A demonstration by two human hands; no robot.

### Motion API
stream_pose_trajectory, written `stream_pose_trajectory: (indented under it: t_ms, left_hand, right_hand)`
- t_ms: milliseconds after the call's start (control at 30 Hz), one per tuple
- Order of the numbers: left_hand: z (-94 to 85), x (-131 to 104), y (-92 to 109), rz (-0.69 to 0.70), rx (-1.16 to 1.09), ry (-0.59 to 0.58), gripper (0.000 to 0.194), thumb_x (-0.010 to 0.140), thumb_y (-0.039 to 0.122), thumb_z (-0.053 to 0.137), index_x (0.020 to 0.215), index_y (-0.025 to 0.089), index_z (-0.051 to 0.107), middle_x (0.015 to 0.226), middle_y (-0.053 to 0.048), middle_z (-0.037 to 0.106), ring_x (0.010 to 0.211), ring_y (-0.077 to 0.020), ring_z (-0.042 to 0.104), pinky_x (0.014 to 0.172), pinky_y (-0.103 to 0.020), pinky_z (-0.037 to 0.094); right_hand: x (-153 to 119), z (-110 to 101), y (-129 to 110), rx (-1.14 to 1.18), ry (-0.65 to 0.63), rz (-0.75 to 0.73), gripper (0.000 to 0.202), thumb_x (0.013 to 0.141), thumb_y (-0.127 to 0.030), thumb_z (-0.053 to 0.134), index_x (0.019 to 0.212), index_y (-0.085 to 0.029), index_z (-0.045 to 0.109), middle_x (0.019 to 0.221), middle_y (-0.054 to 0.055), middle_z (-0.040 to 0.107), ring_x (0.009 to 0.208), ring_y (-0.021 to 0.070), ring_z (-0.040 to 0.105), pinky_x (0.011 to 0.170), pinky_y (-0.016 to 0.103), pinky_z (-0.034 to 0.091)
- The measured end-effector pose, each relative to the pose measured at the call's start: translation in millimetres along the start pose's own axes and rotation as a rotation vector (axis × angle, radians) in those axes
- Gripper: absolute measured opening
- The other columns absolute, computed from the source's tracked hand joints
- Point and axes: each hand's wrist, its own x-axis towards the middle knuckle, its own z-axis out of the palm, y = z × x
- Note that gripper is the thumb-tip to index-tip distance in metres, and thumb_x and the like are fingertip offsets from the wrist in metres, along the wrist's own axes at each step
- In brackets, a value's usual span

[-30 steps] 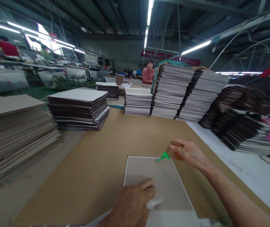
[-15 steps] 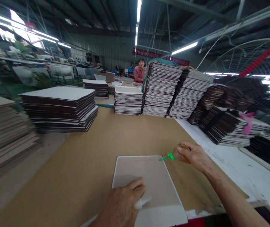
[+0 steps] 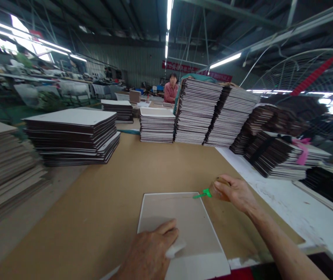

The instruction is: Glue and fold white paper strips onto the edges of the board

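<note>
Now, head view: one camera looks forward and down over a long workbench in a big hall.
Right hand: the right hand is clamped around a small brownish glue bottle, fingers wrapped over its body.
Nozzle: the bottle's green nozzle points left and its tip sits at the far right corner of the board, touching or just above it; I cannot tell which.
Board: a grey board with a white border lies flat on the brown sheet, close to the near edge of the bench, directly in front of the person.
Left hand: the left hand presses down on the near left part of the board, fingers curled over a small white pad that rests on the board's surface.
Hands apart: the two hands are well apart, one at the near edge, one at the far right corner.
Bench cover: a brown cardboard sheet covers most of the bench.
Left side: a stack of plain grey boards, then a dark stack with a white top.
Far side: taller stacks of dark and white sheets stand in a row.
Co-worker: a person in a pink top is behind those stacks, far off.
</note>
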Motion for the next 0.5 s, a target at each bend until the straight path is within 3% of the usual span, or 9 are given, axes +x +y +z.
stream_pose_trajectory:
  t_ms: [67, 200, 367, 500]
  left_hand:
    - [-0.6, -0.4, 0.6, -0.001, -0.008, 0.002, 0.065, 0.063, 0.003, 0.046, 0.124, 0.025, 0.051, 0.142, 0.006, 0.034, 0.111, -0.0252, 0.054, 0.098, -0.048, 0.048]
    - [0.4, 0.3, 0.8, 0.007, -0.016, -0.014, 0.065, 0.063, 0.004, 0.048, 0.125, 0.024, 0.051, 0.142, 0.004, 0.034, 0.113, -0.0254, 0.053, 0.098, -0.047, 0.048]
    - [0.5, -0.4, -0.2, -0.013, -0.007, -0.021, 0.065, 0.062, 0.004, 0.048, 0.123, 0.025, 0.052, 0.142, 0.005, 0.034, 0.112, -0.0258, 0.053, 0.098, -0.050, 0.048]
    - [-2.2, 0.2, 2.0, -0.008, -0.010, -0.023, 0.067, 0.063, 0.002, 0.046, 0.126, 0.024, 0.050, 0.142, 0.005, 0.034, 0.115, -0.0244, 0.051, 0.100, -0.047, 0.046]
  right_hand:
    - [-0.6, 5.9, -3.1, 0.043, -0.009, -0.010, 0.033, 0.083, -0.049, 0.050, 0.067, -0.020, 0.054, 0.060, -0.004, 0.045, 0.060, 0.0151, 0.045, 0.056, 0.029, 0.031]
    - [-0.3, 8.9, 7.1, 0.180, 0.054, 0.077, 0.033, 0.080, -0.054, 0.056, 0.079, -0.021, 0.060, 0.066, -0.003, 0.054, 0.065, 0.0168, 0.048, 0.061, 0.030, 0.033]
    - [-1.3, 2.6, 30.9, 0.633, 0.227, 0.220, 0.038, 0.067, -0.050, 0.074, 0.086, -0.019, 0.062, 0.072, 0.000, 0.060, 0.064, 0.0184, 0.051, 0.061, 0.030, 0.036]
    - [-6.1, 5.9, 42.0, 0.876, 0.315, 0.300, 0.034, 0.069, -0.050, 0.067, 0.085, -0.020, 0.059, 0.075, 0.003, 0.062, 0.062, 0.0208, 0.055, 0.053, 0.030, 0.041]
